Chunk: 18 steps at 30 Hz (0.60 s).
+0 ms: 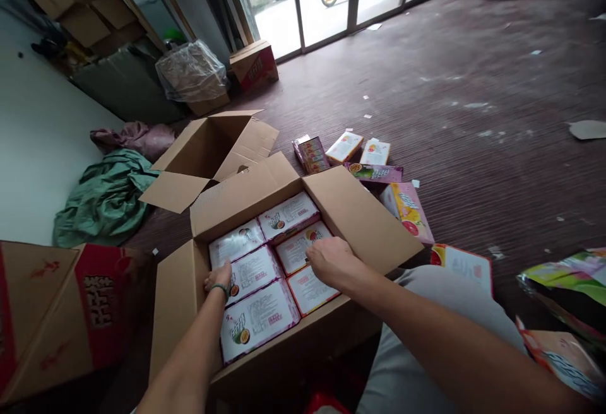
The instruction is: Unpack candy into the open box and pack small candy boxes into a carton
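An open cardboard box (364,224) sits on the floor in front of me, packed with several flat white product boxes (258,316) printed with fruit pictures. My left hand (218,276) reaches into the box at its left side, fingers curled down between the box wall and the packs; a green band circles the wrist. My right hand (331,261) rests on the packs in the middle right of the box, fingers bent and pressing on a red-edged pack (296,251).
An empty open carton (208,149) stands behind the box. More fruit-printed packs (407,209) lie scattered on the dark carpet to the right. A red and brown carton (57,313) is at the left, green cloth (106,196) beyond it. Glass doors are at the far end.
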Motion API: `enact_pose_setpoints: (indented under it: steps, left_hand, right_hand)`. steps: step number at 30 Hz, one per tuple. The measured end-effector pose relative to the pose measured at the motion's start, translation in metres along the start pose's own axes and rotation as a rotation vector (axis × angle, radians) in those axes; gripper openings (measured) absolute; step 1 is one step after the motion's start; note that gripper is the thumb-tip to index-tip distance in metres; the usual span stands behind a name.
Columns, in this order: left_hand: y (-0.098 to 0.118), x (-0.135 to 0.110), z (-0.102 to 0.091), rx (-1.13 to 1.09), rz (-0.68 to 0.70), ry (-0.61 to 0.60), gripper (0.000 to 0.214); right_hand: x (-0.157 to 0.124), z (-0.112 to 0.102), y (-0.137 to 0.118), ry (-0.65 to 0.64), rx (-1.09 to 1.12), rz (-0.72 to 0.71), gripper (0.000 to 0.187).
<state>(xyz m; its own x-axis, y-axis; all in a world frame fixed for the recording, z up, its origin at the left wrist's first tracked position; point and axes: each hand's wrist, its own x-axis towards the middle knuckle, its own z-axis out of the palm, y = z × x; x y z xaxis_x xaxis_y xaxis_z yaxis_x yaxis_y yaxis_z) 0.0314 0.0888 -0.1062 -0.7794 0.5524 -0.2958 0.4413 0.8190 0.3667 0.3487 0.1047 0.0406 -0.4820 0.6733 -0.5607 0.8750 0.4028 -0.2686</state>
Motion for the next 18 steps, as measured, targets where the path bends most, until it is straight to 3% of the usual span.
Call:
enact_pose_setpoints:
  steps: [3, 8, 12, 18]
  left_hand:
    - [-0.017, 0.010, 0.024, 0.004, -0.227, 0.151, 0.079]
    - [-0.032, 0.007, 0.050, -0.057, -0.269, 0.249, 0.082]
    - [-0.040, 0.005, 0.050, -0.057, -0.270, 0.260, 0.076]
    - [-0.028, 0.013, 0.040, -0.010, -0.353, 0.220, 0.065]
  right_hand:
    - [0.006, 0.002, -0.004, -0.022, -0.037, -0.003, 0.026]
    - [0.012, 0.002, -0.007, -0.026, -0.061, -0.006, 0.032]
    - [0.016, 0.000, -0.008, -0.036, -0.063, -0.001, 0.031]
    - [0.016, -0.001, 0.002, 0.014, -0.036, 0.020, 0.030]
